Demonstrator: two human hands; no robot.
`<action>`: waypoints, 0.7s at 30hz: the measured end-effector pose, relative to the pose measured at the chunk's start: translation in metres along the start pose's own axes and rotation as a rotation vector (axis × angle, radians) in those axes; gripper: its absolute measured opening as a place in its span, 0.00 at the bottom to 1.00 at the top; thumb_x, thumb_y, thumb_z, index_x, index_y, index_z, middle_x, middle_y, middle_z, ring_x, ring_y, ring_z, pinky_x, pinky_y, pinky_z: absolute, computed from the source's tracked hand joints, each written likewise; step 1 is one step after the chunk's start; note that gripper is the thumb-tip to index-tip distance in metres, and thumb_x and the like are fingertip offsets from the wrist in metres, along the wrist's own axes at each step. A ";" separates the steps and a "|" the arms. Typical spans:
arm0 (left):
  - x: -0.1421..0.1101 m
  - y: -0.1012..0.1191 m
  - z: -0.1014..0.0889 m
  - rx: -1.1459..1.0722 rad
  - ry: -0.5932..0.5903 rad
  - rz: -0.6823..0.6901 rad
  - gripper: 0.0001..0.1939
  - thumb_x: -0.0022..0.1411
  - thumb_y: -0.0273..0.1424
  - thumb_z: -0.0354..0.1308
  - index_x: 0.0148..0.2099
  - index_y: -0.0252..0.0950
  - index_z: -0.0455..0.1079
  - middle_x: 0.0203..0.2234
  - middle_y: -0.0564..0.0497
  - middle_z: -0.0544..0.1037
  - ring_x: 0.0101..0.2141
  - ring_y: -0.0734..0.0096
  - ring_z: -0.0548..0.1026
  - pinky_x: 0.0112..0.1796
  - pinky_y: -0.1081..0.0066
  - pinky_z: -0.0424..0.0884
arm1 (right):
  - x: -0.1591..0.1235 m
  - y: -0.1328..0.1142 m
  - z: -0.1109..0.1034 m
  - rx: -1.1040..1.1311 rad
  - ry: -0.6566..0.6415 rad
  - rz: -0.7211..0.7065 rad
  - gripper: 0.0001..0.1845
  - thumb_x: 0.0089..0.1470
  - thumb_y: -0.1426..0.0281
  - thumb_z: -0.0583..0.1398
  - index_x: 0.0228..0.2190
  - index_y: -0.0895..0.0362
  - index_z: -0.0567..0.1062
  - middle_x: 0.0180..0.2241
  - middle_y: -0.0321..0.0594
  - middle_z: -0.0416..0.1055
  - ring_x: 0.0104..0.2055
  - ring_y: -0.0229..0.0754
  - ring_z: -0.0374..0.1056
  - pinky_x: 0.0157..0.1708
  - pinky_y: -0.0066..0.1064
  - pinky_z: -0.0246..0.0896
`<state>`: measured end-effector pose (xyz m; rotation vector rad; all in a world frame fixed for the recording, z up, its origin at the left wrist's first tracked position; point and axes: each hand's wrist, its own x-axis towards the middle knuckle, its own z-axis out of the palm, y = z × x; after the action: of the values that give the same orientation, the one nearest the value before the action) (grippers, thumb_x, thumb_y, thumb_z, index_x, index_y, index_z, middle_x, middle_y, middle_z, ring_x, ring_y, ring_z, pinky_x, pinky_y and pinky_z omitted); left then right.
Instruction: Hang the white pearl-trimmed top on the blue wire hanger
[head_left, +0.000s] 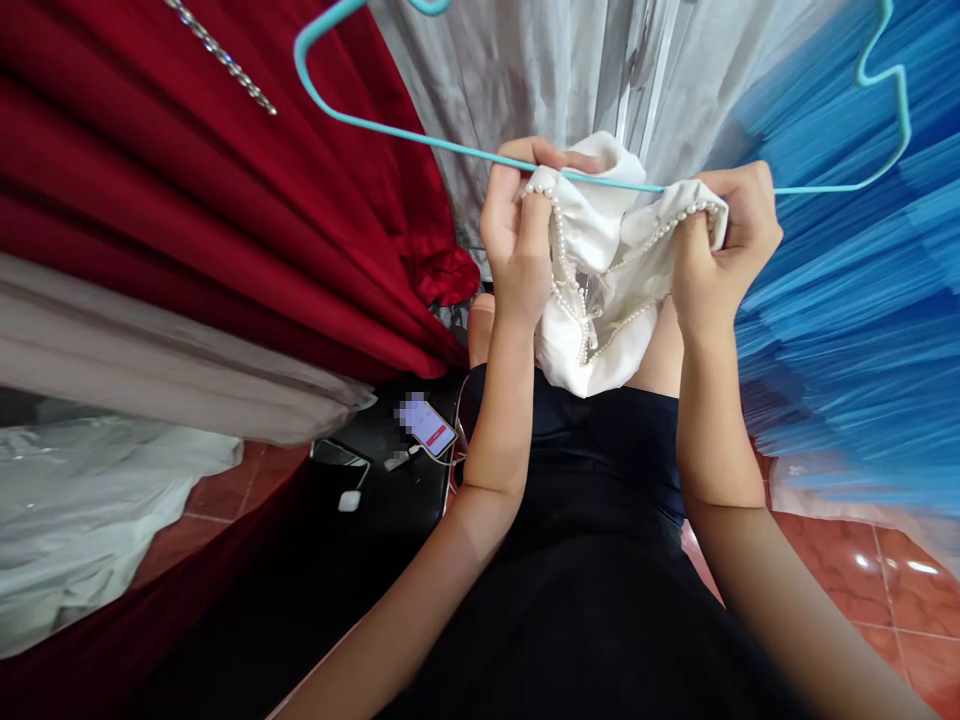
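A: Any writing to record?
B: Phone (435,432), screen lit, one red button; part of it is blurred, lettering too small to read. It lies on a black surface (409,500) beside the left forearm.

A: The item in hand?
B: White cloth (592,240), soft and creased, edged with round pearl-like beads. It hangs between the two hands, above the lap, in a loose V shape.

A: State of the hands?
B: Left hand (517,235) pinches one upper edge, thumb on the beaded side. Right hand (726,240) grasps the opposite edge likewise. The bar of a light-blue hanger (615,183) runs across the cloth between them, hidden in part at each hand.

A: Count?
B: Hands, two. Cloth, one. Hanger, one. Phone, one. Beads too many to count reliably.

A: Surroundings?
B: Red fabric (247,190) on the left side, blue netting (862,330) on the right.
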<state>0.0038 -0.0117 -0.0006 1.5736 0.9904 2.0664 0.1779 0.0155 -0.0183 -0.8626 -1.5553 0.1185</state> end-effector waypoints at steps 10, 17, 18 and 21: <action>0.010 -0.090 -0.109 0.357 0.170 0.105 0.11 0.75 0.44 0.56 0.48 0.43 0.66 0.41 0.49 0.72 0.40 0.65 0.71 0.42 0.62 0.71 | 0.013 0.000 -0.011 -0.006 -0.034 -0.056 0.19 0.69 0.51 0.59 0.33 0.50 0.78 0.31 0.38 0.71 0.36 0.42 0.66 0.44 0.44 0.71; 0.085 -0.062 -0.155 0.224 0.343 0.279 0.11 0.67 0.35 0.67 0.45 0.38 0.68 0.41 0.49 0.70 0.43 0.67 0.68 0.47 0.63 0.74 | 0.023 0.001 -0.020 -0.047 -0.048 -0.069 0.14 0.67 0.56 0.62 0.32 0.49 0.79 0.29 0.37 0.71 0.34 0.40 0.66 0.39 0.39 0.70; 0.095 -0.055 -0.155 0.248 0.363 0.263 0.11 0.70 0.37 0.64 0.46 0.38 0.67 0.42 0.49 0.71 0.47 0.64 0.69 0.51 0.61 0.74 | 0.024 0.001 -0.021 -0.058 -0.052 -0.071 0.15 0.68 0.55 0.62 0.32 0.50 0.79 0.30 0.37 0.71 0.34 0.40 0.66 0.39 0.40 0.71; 0.121 -0.040 -0.156 0.324 0.467 0.251 0.16 0.76 0.46 0.56 0.49 0.38 0.66 0.44 0.47 0.71 0.58 0.57 0.69 0.62 0.53 0.70 | 0.022 -0.001 -0.021 -0.097 -0.071 -0.043 0.17 0.68 0.53 0.60 0.32 0.50 0.78 0.30 0.37 0.71 0.35 0.40 0.67 0.43 0.42 0.73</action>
<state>-0.1866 0.0465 0.0333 1.4455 1.4090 2.6338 0.1981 0.0192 0.0043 -0.9087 -1.6563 0.0438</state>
